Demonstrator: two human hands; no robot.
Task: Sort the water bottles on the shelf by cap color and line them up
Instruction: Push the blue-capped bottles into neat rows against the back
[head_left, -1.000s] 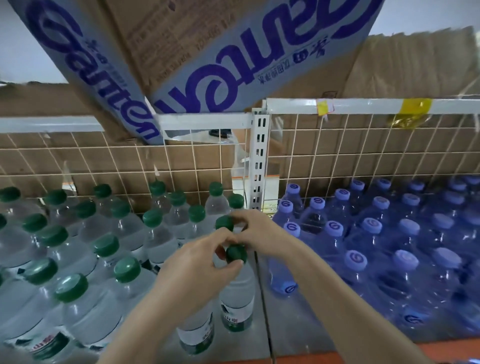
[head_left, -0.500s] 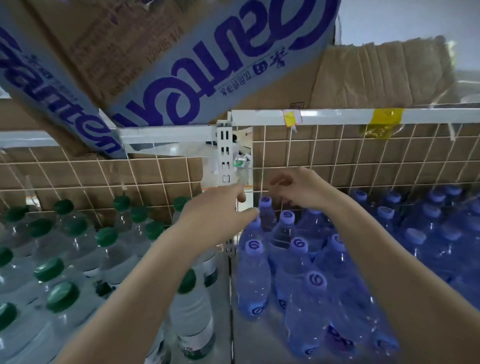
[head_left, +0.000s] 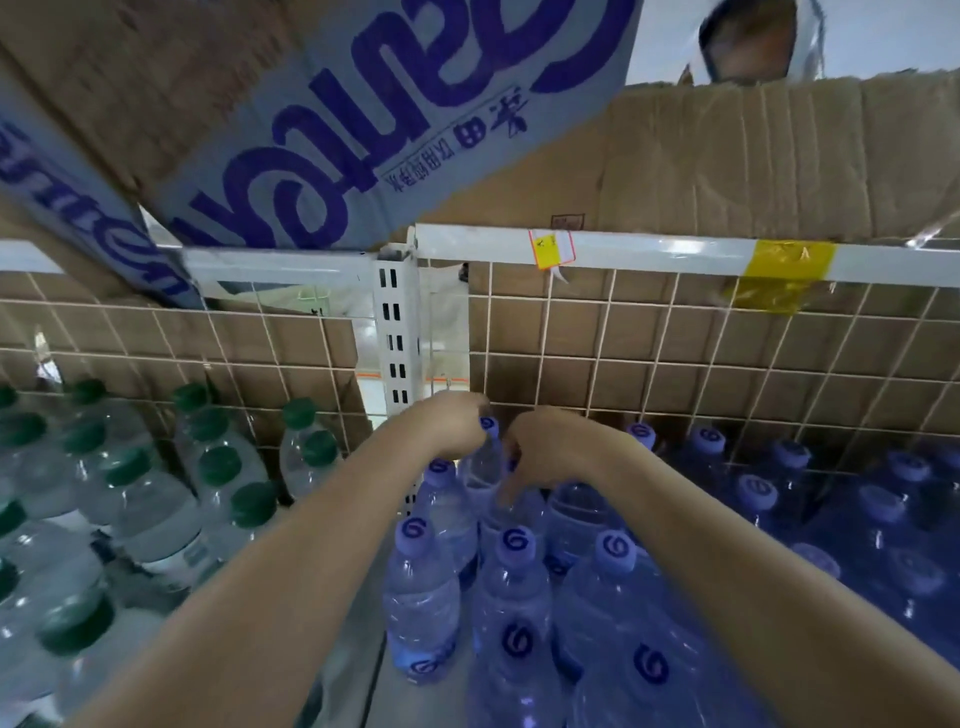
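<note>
Both hands are at the back of the shelf, right of the white upright post (head_left: 397, 332).

Left hand (head_left: 447, 428): fingers curled round the neck of a purple-cap bottle (head_left: 485, 457) in the back row, cap poking out just beside the knuckles. Looks like a grip on the neck; fingertips are hidden behind the hand.

Right hand (head_left: 550, 447): just beside the left, fingers pointing down onto the same bottle's shoulder. Motion blur, so I cannot tell whether it grips or only touches.

That bottle stands upright against the wire mesh back (head_left: 649, 364), first in the purple group next to the post.

Purple-cap bottles (head_left: 613, 551) fill the shelf right of the post, several rows from the front back to the mesh, packed touching. Green-cap bottles (head_left: 218, 465) take the left section, also packed close, with a gap between them and the post. No mixed colors visible on either side.

Above: cardboard box (head_left: 395, 130) with blue lettering resting tilted on the top rail (head_left: 649, 252); yellow tape (head_left: 787, 260) and a small yellow tag (head_left: 550, 248) on that rail.
</note>
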